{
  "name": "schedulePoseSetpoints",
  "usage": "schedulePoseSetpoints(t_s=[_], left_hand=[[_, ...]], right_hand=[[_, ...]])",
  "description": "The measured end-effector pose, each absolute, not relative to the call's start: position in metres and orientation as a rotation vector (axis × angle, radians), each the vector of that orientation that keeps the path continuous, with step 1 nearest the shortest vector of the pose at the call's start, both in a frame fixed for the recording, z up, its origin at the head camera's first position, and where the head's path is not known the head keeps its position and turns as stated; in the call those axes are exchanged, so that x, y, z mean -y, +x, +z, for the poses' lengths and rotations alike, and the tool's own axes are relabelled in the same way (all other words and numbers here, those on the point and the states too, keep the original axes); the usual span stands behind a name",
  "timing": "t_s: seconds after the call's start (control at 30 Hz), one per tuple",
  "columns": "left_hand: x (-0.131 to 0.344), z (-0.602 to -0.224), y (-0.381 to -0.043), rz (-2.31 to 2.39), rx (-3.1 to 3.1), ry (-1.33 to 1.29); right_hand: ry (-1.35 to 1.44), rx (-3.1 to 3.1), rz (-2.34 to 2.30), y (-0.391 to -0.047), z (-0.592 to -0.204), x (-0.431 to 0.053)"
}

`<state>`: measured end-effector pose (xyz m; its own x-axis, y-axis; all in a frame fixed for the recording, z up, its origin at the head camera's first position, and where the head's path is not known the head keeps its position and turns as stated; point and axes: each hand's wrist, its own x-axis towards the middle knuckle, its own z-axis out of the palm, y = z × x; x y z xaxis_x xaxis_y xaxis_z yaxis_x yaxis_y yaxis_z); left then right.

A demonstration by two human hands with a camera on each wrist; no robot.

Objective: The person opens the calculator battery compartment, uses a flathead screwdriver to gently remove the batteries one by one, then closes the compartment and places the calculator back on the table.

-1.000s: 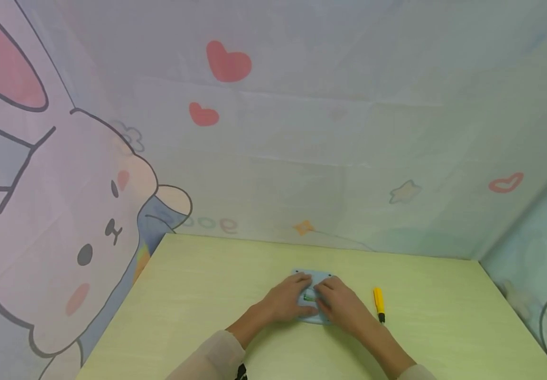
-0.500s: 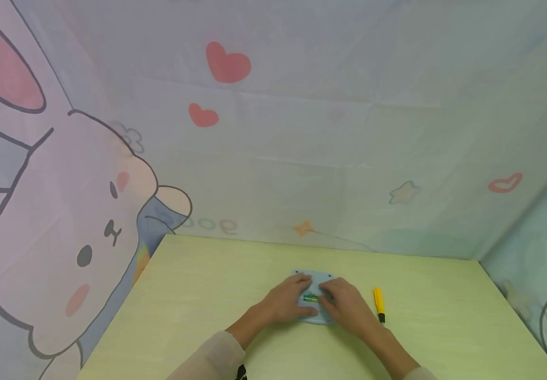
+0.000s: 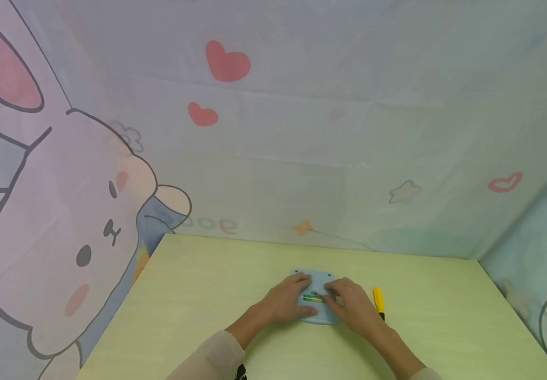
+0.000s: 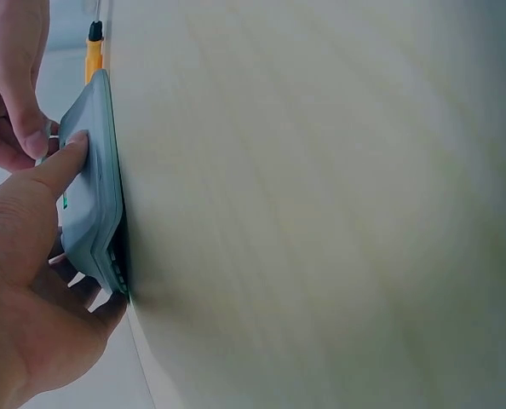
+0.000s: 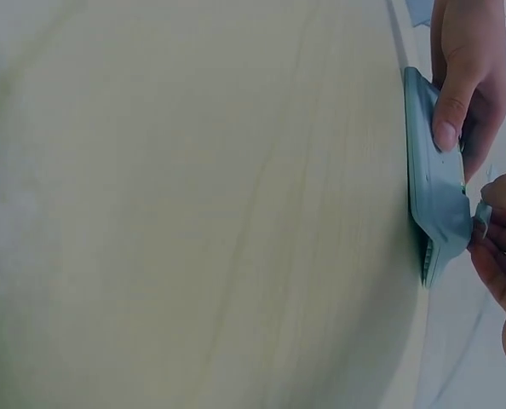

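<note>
A light-blue calculator (image 3: 322, 278) lies back side up on the table, its battery slot uncovered with a green battery (image 3: 312, 298) showing in it. My left hand (image 3: 285, 301) grips it from the left, the thumb (image 4: 70, 158) pressed on the back and the other fingers around the far edge. Just over the calculator's right side, my right hand (image 3: 355, 307) pinches a small light-blue battery cover (image 5: 483, 218) between thumb and fingers. In the right wrist view the cover is tilted beside the calculator's back, partly hidden by the fingers.
To the right of my right hand lies a screwdriver with a yellow handle (image 3: 378, 300) and black collar. The pale yellow table (image 3: 226, 269) ends at a printed cloth backdrop (image 3: 301, 158). A dark cable (image 3: 542, 322) loops at the far right.
My right hand has moved a little right with the cover, and more of the green battery and its slot shows. The left hand stays in place on the calculator.
</note>
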<state>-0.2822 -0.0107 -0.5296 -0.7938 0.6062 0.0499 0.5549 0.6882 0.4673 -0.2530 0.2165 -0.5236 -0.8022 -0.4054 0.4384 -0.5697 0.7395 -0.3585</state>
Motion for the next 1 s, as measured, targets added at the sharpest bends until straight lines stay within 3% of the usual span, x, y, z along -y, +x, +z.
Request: schedulePoseSetpoints(t_s=[1.0], left_hand=[[0.009,-0.526,-0.281,0.716,-2.802,0.929]], right_hand=[[0.646,2.621,0.654,-0.25,-0.53,-0.236]])
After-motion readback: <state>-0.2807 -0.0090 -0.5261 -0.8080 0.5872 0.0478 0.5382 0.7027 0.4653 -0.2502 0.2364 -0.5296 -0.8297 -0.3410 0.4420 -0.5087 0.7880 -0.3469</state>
